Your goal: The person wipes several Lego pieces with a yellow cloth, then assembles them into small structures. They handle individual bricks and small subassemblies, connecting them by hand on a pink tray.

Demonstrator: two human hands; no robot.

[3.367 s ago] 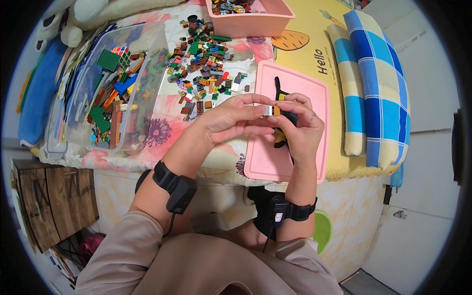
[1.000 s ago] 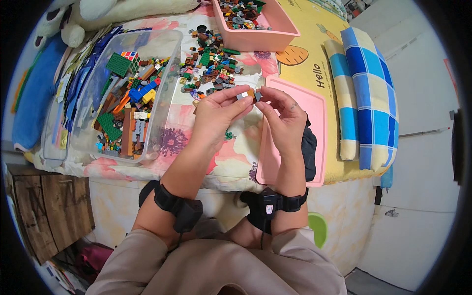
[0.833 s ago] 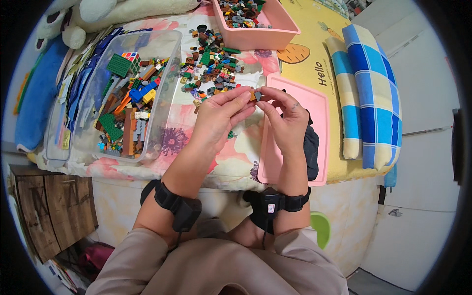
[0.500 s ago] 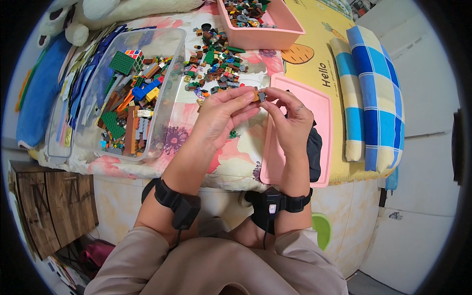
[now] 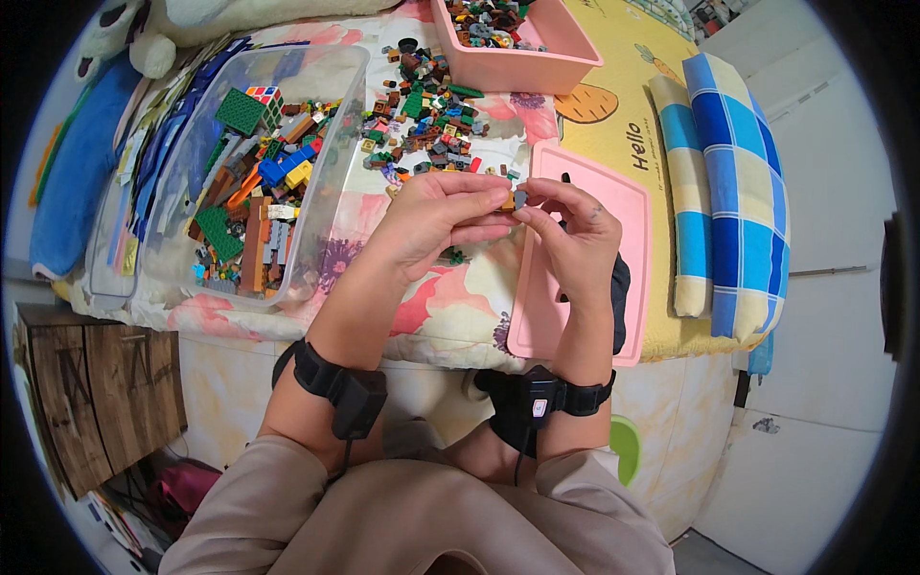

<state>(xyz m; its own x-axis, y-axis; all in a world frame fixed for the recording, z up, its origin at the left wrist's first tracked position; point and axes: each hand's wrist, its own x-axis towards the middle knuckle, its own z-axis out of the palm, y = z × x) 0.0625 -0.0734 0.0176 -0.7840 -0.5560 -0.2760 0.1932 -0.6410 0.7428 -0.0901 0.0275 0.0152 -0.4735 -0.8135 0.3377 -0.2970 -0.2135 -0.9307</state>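
Between my two hands are small joined toy bricks, an orange-brown one [image 5: 508, 200] and a grey one [image 5: 520, 199]. My left hand [image 5: 450, 208] pinches the orange-brown brick between thumb and fingers. From the other side, the thumb and forefinger of my right hand [image 5: 573, 230] close on the grey brick. Fingers cover part of both bricks. Beyond my hands, a heap of loose mixed bricks [image 5: 436, 120] is spread over the flowered cloth. A few dark green pieces [image 5: 454, 256] lie just below my left hand.
To the left stands a clear plastic bin [image 5: 326, 192] with bricks, green plates and a puzzle cube [image 5: 265, 101]. A pink box [image 5: 517, 72] of bricks is at the back. Its pink lid [image 5: 628, 211] lies at right, with dark cloth [image 5: 621, 297] on it. Checked cushions [image 5: 738, 192] lie far right.
The view has shifted slightly. Both hands keep their pinch on the joined bricks, and the grey brick shows a little further right between the fingertips.
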